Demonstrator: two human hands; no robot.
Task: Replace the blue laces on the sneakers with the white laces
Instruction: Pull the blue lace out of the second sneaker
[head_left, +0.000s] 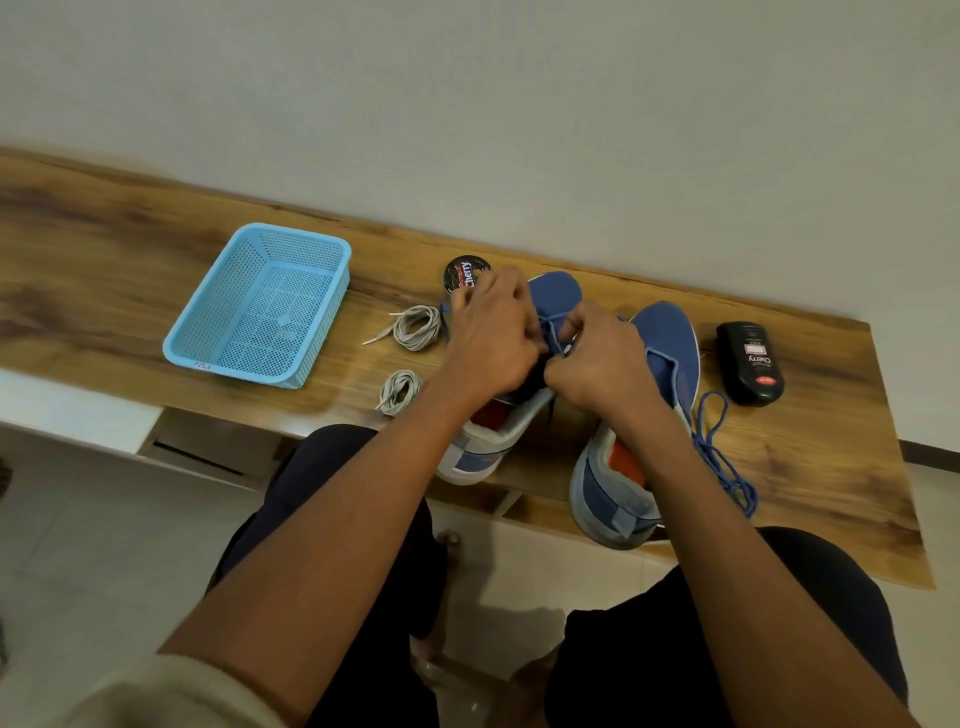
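**A:** How far along does the job look?

**B:** Early, I'd judge. Both sneakers still carry blue laces. On the left sneaker (498, 415) the blue lace (553, 332) is still threaded across the tongue, and that's the one being worked on. The right sneaker (649, 415) has its own blue lace (722, 457) loosened, trailing off its right side onto the tabletop (831, 457), but not fully out as far as I can see.

**A:** And the white ones?

**B:** Untouched. Two coiled white laces sit to the left of the left sneaker: one bundle (415, 327) level with its toe, the other (399, 391) nearer the person, by its middle. So both blue laces have to come out, then both whites go in.

**A:** What are the hands doing?

**B:** Both are over the left sneaker's lacing. The left hand (493, 338) has its fingers curled in over the eyelets, and the right hand (602, 358) pinches a strand of the blue lace just beside it. The two hands nearly touch. Whether the left one truly grips the lace I can't tell, since its fingers are turned away.

**A:** Anything else around that shoe?

**B:** A light blue basket (260, 306) well to its left, a round polish tin (465, 273) just beyond its toe, and a black bottle (750, 364) past the right sneaker.
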